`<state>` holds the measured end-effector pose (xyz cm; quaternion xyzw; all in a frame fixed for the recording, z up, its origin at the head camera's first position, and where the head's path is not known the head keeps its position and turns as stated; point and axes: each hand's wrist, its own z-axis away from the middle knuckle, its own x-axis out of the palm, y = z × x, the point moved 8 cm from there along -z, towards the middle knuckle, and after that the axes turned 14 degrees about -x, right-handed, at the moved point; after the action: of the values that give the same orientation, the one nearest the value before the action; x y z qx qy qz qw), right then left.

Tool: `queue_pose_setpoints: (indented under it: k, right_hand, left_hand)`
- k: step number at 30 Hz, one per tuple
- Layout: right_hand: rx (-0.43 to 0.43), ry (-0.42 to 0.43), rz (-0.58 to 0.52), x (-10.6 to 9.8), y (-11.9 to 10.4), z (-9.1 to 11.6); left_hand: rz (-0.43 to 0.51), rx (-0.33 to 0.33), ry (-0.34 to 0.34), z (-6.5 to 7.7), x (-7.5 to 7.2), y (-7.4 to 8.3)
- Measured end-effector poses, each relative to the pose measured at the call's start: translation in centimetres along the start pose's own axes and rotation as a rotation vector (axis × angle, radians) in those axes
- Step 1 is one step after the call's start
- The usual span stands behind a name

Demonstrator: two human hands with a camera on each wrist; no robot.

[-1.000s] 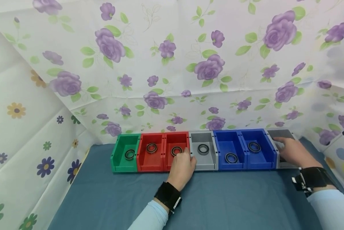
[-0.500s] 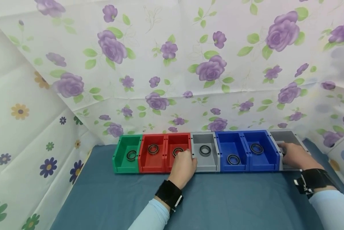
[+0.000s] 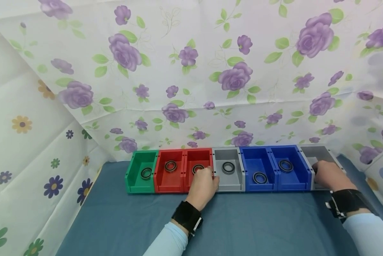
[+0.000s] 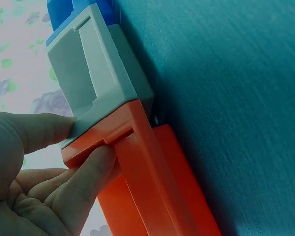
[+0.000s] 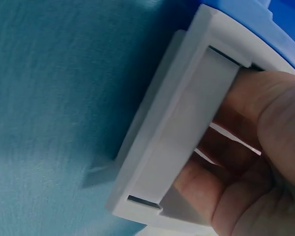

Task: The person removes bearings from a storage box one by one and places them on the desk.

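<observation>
In the head view my left hand (image 3: 203, 187) pinches the adjoining side walls of the right-hand red bin (image 3: 212, 153) and the middle grey bin (image 3: 234, 186). The left wrist view has its thumb on the grey side and its fingers on the red side. Behind that hand, a bearing (image 3: 196, 166) shows partly in the red bin. My right hand (image 3: 332, 176) reaches into the grey bin (image 3: 319, 151) at the right end. Its fingers are curled inside, near the wall beside the blue bin; in both views, whatever lies at its fingertips is hidden.
The bins stand in a row against the floral cloth. Single bearings lie in the green bin (image 3: 130, 177), the left red bin (image 3: 159, 183), the middle grey bin and both blue bins (image 3: 258, 153). Blue-green cloth (image 3: 249, 224) covers the table in front.
My right hand has lowered into the end grey bin and its fingers have drawn in; a dark thing seen near its fingertips half a second ago is hidden. The left hand keeps its grip.
</observation>
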<state>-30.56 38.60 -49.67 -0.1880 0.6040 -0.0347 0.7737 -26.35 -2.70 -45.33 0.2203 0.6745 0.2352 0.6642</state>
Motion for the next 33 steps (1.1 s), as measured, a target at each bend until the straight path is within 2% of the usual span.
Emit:
queue_pose_setpoints:
  k: [6, 11, 18, 25, 33]
  right_hand:
    - [-0.038, 0.039, 0.061, 0.0, -0.2, 0.2]
    - [-0.065, 0.037, 0.078, 0.2, 0.1, 0.1]
    - [-0.087, 0.073, 0.062, 0.2, 0.6, 0.1]
    - [-0.069, 0.096, 0.052, 0.0, 0.9, 0.4]
    - [-0.116, 0.258, 0.077, -0.7, 0.3, 1.0]
  left_hand:
    - [-0.005, -0.005, -0.001, 0.0, 0.0, -0.1]
    - [-0.009, -0.003, -0.008, -0.1, 0.1, -0.1]
    - [-0.005, 0.002, 0.003, -0.1, 0.1, -0.1]
    - [0.005, 0.000, 0.000, -0.1, 0.2, -0.1]
    - [0.030, -0.006, -0.003, -0.1, 0.0, -0.1]
